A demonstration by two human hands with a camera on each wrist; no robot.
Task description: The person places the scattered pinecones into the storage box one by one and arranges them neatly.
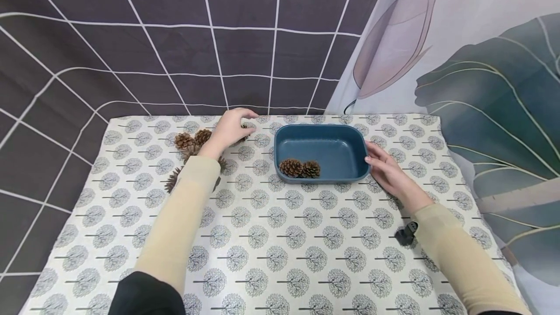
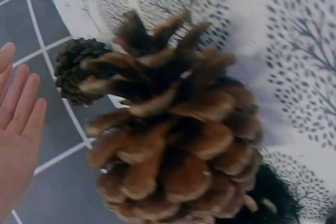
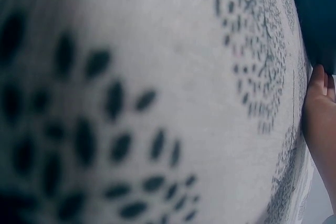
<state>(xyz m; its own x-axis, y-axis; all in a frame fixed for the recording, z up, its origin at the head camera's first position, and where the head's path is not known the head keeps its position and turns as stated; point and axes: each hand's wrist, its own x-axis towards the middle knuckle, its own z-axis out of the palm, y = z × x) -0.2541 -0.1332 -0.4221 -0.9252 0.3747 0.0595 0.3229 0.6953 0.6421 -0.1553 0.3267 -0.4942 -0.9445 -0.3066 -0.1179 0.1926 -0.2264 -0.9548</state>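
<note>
At the back of the table, my left hand [image 1: 229, 130] reaches over a pine cone [image 1: 243, 132], partly hidden behind its fingers. In the left wrist view the fingers [image 2: 23, 100] look fairly straight and apart from a small pine cone [image 2: 81, 72]; a larger, brown pine cone [image 2: 168, 135] is close to the camera. My right hand [image 1: 387, 171] touches the right end of a blue rectangular bin [image 1: 341, 152], fingers and thumb against its rim. Inside the bin, two pine cones [image 1: 291, 167] lie side by side in the front left corner.
More pine cones [image 1: 184, 141] lie around and under the left forearm, some partly covered. A tree-print cloth [image 1: 280, 237] covers the table. Behind stands a dark grid-patterned curtain [image 1: 245, 52]. A small black device [image 1: 407, 234] is at the right wrist.
</note>
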